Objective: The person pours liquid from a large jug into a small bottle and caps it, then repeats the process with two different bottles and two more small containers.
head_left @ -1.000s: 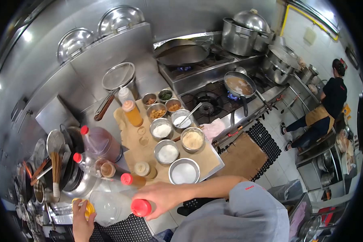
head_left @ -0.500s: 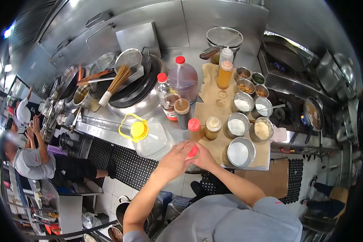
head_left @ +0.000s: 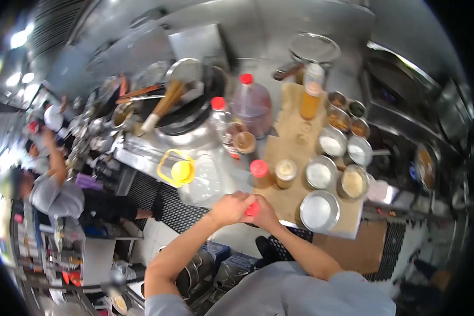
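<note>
In the head view, my left hand (head_left: 230, 209) and my right hand (head_left: 266, 215) are closed together around a red-lidded bottle (head_left: 253, 209) at the counter's front edge. Only its red lid shows between my fingers; the body is hidden. Just beyond my hands stand a shaker with a red top (head_left: 258, 169) and a squat jar with a pale lid (head_left: 285, 173). A brown-topped squeeze bottle (head_left: 245, 143) is further back. To the left is a clear jug (head_left: 200, 181) with a yellow cap and handle.
Metal tubs of white powder (head_left: 321, 173) and other ingredients sit on brown paper (head_left: 287, 113) at the right. Behind are red-capped bottles (head_left: 253, 108) and a wok with a bamboo brush (head_left: 166, 105). Burners hold a pan (head_left: 425, 166). A co-worker (head_left: 58, 192) stands left.
My view has shifted and blurred slightly. My hands stay around the red-lidded bottle, now a little further from the shaker. The co-worker's hands, earlier together, have moved up and apart.
</note>
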`<state>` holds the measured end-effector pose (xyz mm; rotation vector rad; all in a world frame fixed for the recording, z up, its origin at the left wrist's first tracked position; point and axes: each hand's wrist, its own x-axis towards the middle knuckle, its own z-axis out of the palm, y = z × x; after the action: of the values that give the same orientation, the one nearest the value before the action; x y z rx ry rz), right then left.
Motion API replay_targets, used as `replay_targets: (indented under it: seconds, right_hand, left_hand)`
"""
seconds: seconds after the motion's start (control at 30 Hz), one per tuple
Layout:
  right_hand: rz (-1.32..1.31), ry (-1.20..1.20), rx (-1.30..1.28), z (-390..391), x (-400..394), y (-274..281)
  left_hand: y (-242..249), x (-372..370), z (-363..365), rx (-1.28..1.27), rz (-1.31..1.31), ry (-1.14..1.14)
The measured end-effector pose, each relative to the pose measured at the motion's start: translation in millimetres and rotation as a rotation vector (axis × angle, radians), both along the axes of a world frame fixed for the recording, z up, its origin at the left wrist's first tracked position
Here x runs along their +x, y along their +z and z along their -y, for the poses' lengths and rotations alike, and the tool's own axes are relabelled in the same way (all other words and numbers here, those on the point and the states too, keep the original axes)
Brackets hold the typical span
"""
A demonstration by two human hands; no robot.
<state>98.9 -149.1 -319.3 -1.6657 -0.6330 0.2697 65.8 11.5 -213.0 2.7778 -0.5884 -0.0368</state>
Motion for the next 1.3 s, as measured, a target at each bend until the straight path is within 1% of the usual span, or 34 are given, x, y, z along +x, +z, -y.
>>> replay_targets:
  seconds: [0.03,0.1,0.17,0.23,0.27,0.3,0.33,0.37,0.4,0.43,0.47,0.5,0.53,0.57,0.6,0.67,0.7,0.73,0.77,0.8,0.83,0.87,0.9,0.93,0.97,1.0,1.03,1.1,1.13,1.17,1.2,1.23,1.27,1.3]
  right_hand:
    - [-0.016,0.002,0.019,-3.4,-0.7,0.5]
    - [-0.02,0.021,0.023,-5.9,1.4,-10.3]
    - [-0.098,-0.009,0.087,-9.2,-1.6,-21.9]
    - [-0.024,-0.033,0.053,-9.2,-1.2,-24.0]
    - [-0.003,0.02,0.078,-10.8,-0.5,-26.4]
    - [0.008,-0.01,0.119,-13.1,0.1,-28.3]
    - [0.015,-0.048,0.157,-14.7,-1.4,-28.1]
    - [0.029,-0.016,0.174,-10.7,-3.8,-26.9]
    - [-0.05,0.05,0.068,-5.5,-2.8,-14.3]
    - [-0.121,0.107,-0.034,-5.7,1.5,-1.9]
    - [-0.092,0.122,-0.011,-6.0,5.7,5.7]
    - [-0.017,0.233,0.014,1.7,4.9,9.8]
    - [0.05,0.341,0.032,10.7,-0.3,26.6]
    - [0.02,0.364,0.084,11.0,-1.4,44.3]
    - [0.018,0.374,0.074,10.6,-0.4,52.7]
    - [0.037,0.445,-0.002,12.6,1.2,61.0]
    - [0.041,0.449,-0.005,15.0,1.0,62.2]
    - [0.032,0.435,-0.064,16.8,0.7,63.5]
    - [0.023,0.42,-0.124,18.5,1.5,64.5]
    - [0.026,0.42,-0.125,21.2,1.3,59.4]
    - [0.1,0.406,-0.127,24.0,0.0,49.2]
    - [0.175,0.384,-0.124,24.9,0.2,41.0]
    - [0.177,0.375,-0.122,26.6,2.3,36.7]
    - [0.203,0.365,-0.13,30.0,3.1,32.8]
    - [0.226,0.356,-0.141,33.7,2.6,29.8]
    - [0.221,0.351,-0.147,37.1,2.3,31.3]
    - [0.188,0.364,-0.118,39.2,2.7,35.6]
    - [0.157,0.382,-0.092,44.7,0.5,36.2]
    - [0.09,0.388,-0.106,46.4,-2.3,33.1]
    - [0.025,0.391,-0.118,45.1,-4.0,31.5]
    - [0.03,0.391,-0.114,44.8,-6.6,34.7]
    - [0.001,0.353,-0.141,46.5,-10.2,40.0]
    - [-0.033,0.311,-0.169,48.2,-12.4,41.7]
    - [-0.02,0.326,-0.156,51.9,-12.0,36.5]
  left_hand:
    - [-10.4,-1.0,1.5,-0.001,0.056,0.024]
    - [-17.4,-1.9,2.8,0.009,0.07,0.091]
    - [-28.5,-8.3,9.8,-0.007,0.115,0.222]
    - [-33.2,-13.5,18.3,-0.034,0.166,0.332]
    - [-37.2,-16.6,25.0,-0.045,0.185,0.413]
    - [-39.3,-20.2,30.8,-0.058,0.204,0.487]
    - [-32.6,-23.1,40.3,-0.066,0.115,0.623]
    - [-23.5,-26.8,53.3,-0.085,0.024,0.754]
    - [-18.3,-34.2,61.1,-0.074,0.057,0.778]
    - [-13.7,-41.7,63.3,-0.022,-0.034,0.844]
    - [-4.5,-45.7,60.7,0.023,-0.127,0.908]
    - [10.9,-52.1,57.6,0.022,-0.107,0.92]
    - [29.2,-61.0,53.1,-0.085,0.035,0.715]
    - [41.0,-64.6,49.7,-0.189,0.169,0.506]
    - [41.9,-64.6,46.3,-0.198,0.167,0.517]
    - [41.6,-61.5,33.5,-0.165,-0.119,0.273]
    - [62.6,-63.2,38.3,-0.062,-0.131,0.289]
    - [66.3,-60.4,43.9,-0.063,-0.128,0.289]
    - [68.0,-54.6,48.8,0.008,-0.25,0.426]
    - [70.7,-51.3,53.8,0.081,-0.374,0.563]
    - [79.9,-51.3,59.7,0.082,-0.372,0.563]
    - [91.2,-50.7,64.2,0.162,-0.442,0.569]
    - [97.2,-49.4,65.9,0.241,-0.512,0.571]
    - [85.2,-50.9,62.8,0.243,-0.512,0.562]
    - [62.0,-55.1,57.8,0.123,-0.253,0.47]
    - [55.5,-57.4,57.1,-0.001,0.004,0.378]
    - [49.5,-56.3,54.9,-0.005,0.0,0.375]
    - [44.6,-52.0,51.9,-0.119,-0.021,0.14]
    - [53.0,-46.5,55.2,-0.117,-0.018,0.143]
    - [62.0,-38.3,60.6,-0.024,-0.255,0.3]
    - [68.4,-33.1,63.4,0.067,-0.492,0.455]
    - [59.7,-36.9,61.5,0.071,-0.486,0.454]
    - [42.2,-46.6,59.6,-0.033,-0.217,0.326]
    - [42.8,-52.1,62.5,-0.142,0.046,0.194]
